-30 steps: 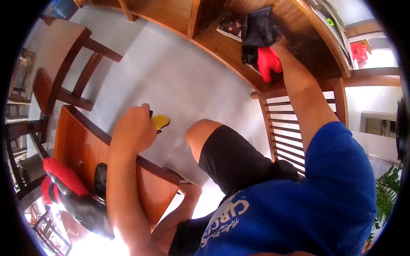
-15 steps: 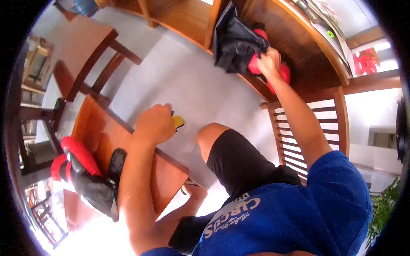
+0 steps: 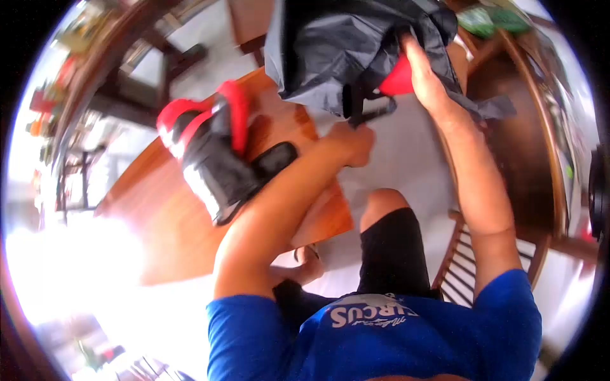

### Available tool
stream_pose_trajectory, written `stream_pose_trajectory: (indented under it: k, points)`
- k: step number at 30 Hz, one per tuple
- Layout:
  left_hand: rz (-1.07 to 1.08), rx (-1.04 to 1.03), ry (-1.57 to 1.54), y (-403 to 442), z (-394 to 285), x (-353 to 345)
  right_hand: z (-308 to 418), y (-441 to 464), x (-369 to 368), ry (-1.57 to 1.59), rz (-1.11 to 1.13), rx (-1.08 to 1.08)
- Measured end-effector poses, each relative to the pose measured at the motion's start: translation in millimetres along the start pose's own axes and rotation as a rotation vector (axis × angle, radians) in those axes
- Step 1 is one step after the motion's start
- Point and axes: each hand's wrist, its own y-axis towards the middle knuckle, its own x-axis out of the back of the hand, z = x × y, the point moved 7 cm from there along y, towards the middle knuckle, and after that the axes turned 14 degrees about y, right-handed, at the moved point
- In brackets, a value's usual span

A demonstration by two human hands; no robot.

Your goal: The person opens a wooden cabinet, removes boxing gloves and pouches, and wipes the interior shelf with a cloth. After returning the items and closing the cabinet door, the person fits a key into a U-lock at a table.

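Note:
A large black bag [image 3: 337, 54] is raised at the top centre, crumpled, with a red padded piece [image 3: 398, 77] showing at its lower right. My right hand [image 3: 424, 79] holds the bag by its right side; some of its fingers are hidden in the folds. Just below the bag, my left hand [image 3: 351, 145] is closed round a dark object [image 3: 376, 113], blurred, whose end sticks out above the fist. Left of my left forearm, a red and black padded glove [image 3: 216, 149] lies on the wooden table, beside a small black object [image 3: 275, 160].
The wooden table [image 3: 171, 232] spreads across the left, strongly lit at its near end. A wooden shelf unit [image 3: 521, 140] stands at the right, above a slatted chair [image 3: 459, 270]. My knee is below the hands. More dark wooden furniture stands at upper left.
The view has swung left. My right hand has lifted the black bag off the shelf and carried it left, over the floor and table edge. My left hand is now close to the bag.

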Motion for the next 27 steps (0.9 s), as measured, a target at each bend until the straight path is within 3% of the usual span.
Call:
stream_pose_trajectory:
  k: [3, 4, 8, 11, 15, 17, 21, 23, 26, 27]
  points:
    - [0.022, -0.050, 0.119, 2.3, 1.4, -0.6, 154.1, 38.3, -98.1, -0.251, 0.427, 0.514]
    - [0.007, -0.030, 0.109, -1.5, 6.0, 2.2, 177.2, 36.3, -131.0, -0.281, 0.334, 0.661]
    - [-0.012, 0.049, 0.068, -29.2, 29.3, 2.7, 243.1, -10.2, -251.3, -0.254, 0.370, 0.991]
    - [-0.030, 0.094, 0.042, -46.6, 43.0, -3.3, 251.5, -86.5, -327.6, -0.322, 0.667, 1.160]
    - [-0.056, 0.141, -0.001, -67.5, 58.9, -7.8, 198.1, -170.8, -383.5, -0.299, 1.291, 0.959]
    - [-0.078, 0.149, -0.020, -73.1, 63.6, -9.2, 203.7, -168.2, -376.2, -0.346, 1.168, 1.030]
    - [-0.106, 0.158, -0.055, -78.5, 65.0, -11.9, 239.1, -111.1, -346.3, -0.025, 0.962, 0.742]
    - [-0.113, 0.157, -0.060, -80.4, 64.7, -11.9, 243.3, -96.1, -338.7, -0.067, 0.879, 0.763]
    - [-0.113, 0.156, -0.062, -81.4, 61.8, -11.2, 218.7, -84.7, -335.2, 0.032, 1.043, 0.320]
    - [-0.114, 0.153, -0.062, -79.9, 61.1, -10.4, 211.7, -89.0, -334.6, -0.053, 1.067, 0.385]
